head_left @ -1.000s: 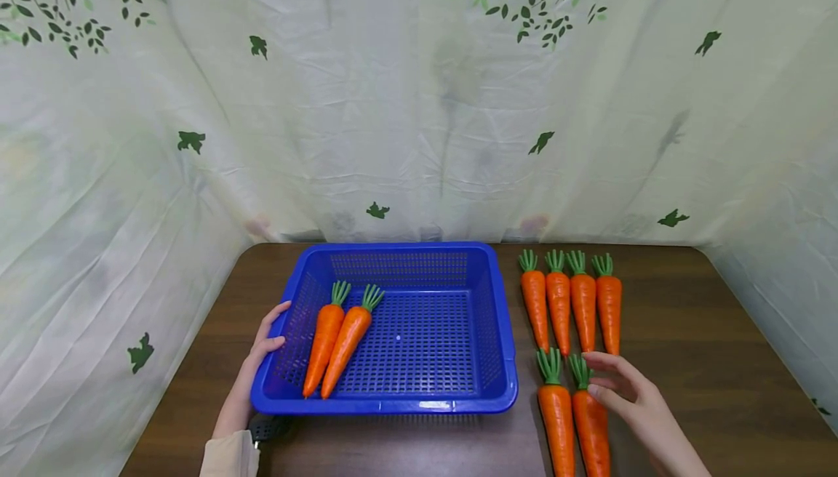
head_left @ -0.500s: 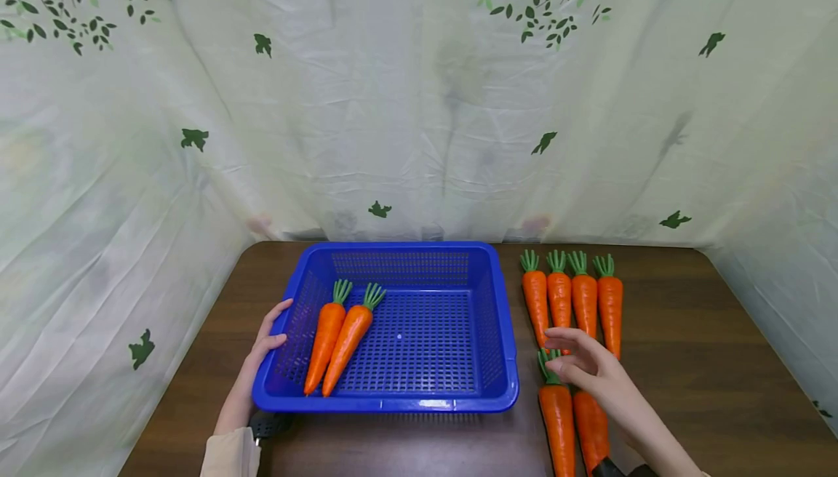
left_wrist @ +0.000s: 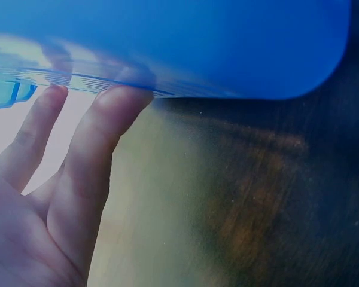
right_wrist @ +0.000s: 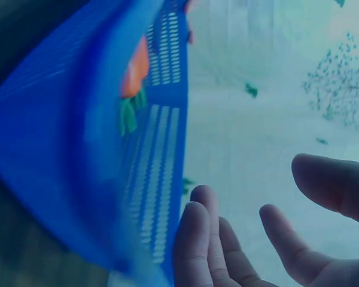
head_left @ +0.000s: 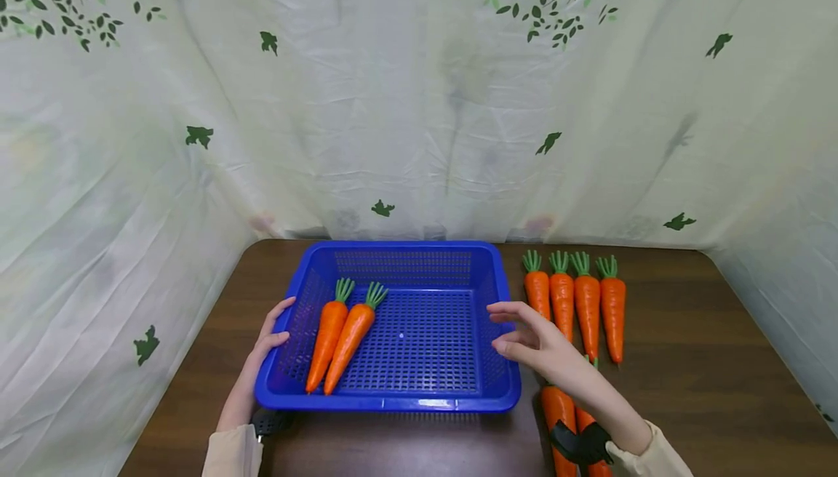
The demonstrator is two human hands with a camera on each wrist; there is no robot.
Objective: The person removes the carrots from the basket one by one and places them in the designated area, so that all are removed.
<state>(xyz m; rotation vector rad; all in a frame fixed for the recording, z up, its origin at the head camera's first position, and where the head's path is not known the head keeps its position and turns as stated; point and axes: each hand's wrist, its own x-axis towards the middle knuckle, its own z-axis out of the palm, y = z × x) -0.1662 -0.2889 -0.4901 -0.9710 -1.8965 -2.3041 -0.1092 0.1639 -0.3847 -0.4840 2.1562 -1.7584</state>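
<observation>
In the head view, two orange carrots (head_left: 327, 339) with green tops lie side by side, tilted, in the left half of a blue plastic basket (head_left: 386, 405). My left hand (head_left: 257, 357) rests at the basket's left side; in the left wrist view its extended thumb and fingers (left_wrist: 87, 143) touch the blue wall. Over the basket's right rim hovers my right hand (head_left: 537, 342), nothing between its loosely bent, parted fingers. Behind it, on the table, several carrots (head_left: 612, 310) stand in a row. Two nearer carrots (head_left: 558, 408) are partly hidden under the right forearm.
A brown wooden table (head_left: 707, 361) carries everything. Its back edge meets a pale curtain (head_left: 419, 113) printed with leaves, which also hangs along both sides. Black straps (head_left: 579, 444) are worn at the wrists.
My right hand has moved left from the tops of the nearer carrots to the basket's right rim, carrying nothing. The left hand and basket stay in place.
</observation>
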